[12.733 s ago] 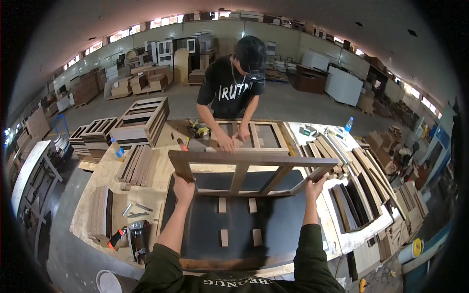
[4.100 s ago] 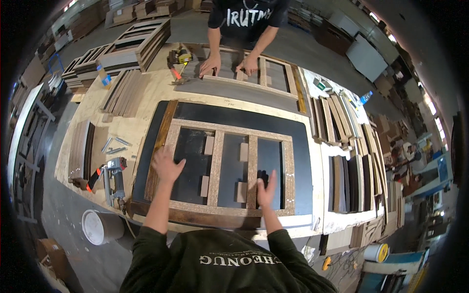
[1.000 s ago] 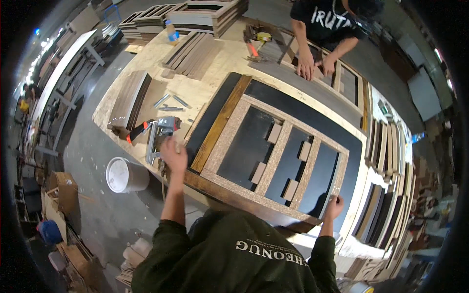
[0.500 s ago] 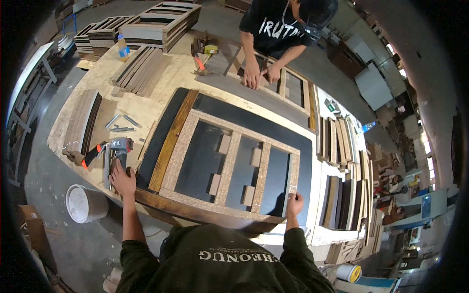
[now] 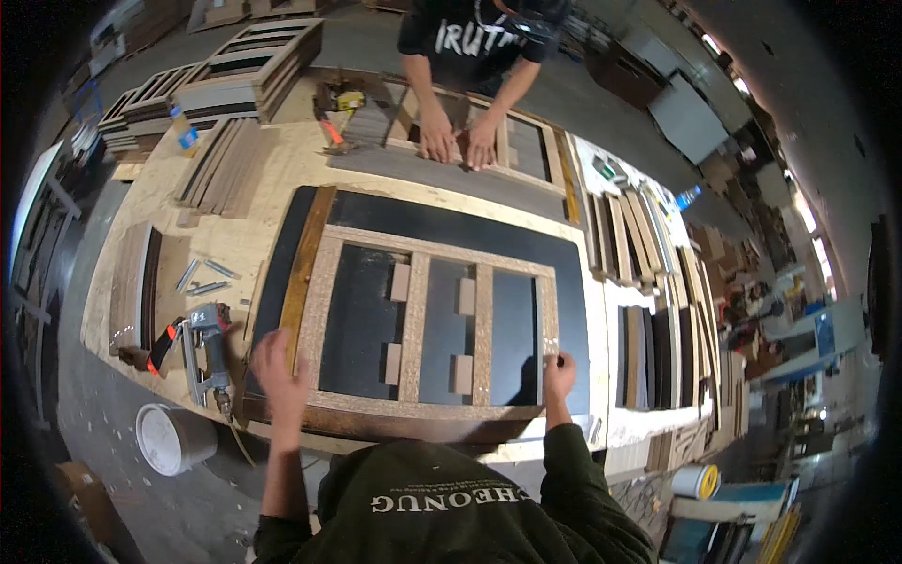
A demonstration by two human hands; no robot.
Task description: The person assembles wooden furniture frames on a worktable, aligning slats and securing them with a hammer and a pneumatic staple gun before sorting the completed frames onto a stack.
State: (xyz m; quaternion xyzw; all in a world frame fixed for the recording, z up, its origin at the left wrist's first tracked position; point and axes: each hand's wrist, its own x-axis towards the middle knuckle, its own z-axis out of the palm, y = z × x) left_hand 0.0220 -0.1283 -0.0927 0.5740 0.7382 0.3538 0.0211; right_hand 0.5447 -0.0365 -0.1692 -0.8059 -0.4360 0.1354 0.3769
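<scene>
We have the frame (image 5: 483, 329) flat on the board (image 5: 442, 221), our left hand (image 5: 279, 376) spread, grasping nothing by the board's near left corner, our right hand (image 5: 559, 376) curled toward its right side, grip unclear, and one lopsided push could skew the frame!

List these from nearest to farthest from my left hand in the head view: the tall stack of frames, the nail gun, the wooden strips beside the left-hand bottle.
From the left hand:
1. Nail gun: just to its left.
2. Wooden strips: ahead, to the left.
3. Tall frame stack: farther ahead, back left.
</scene>
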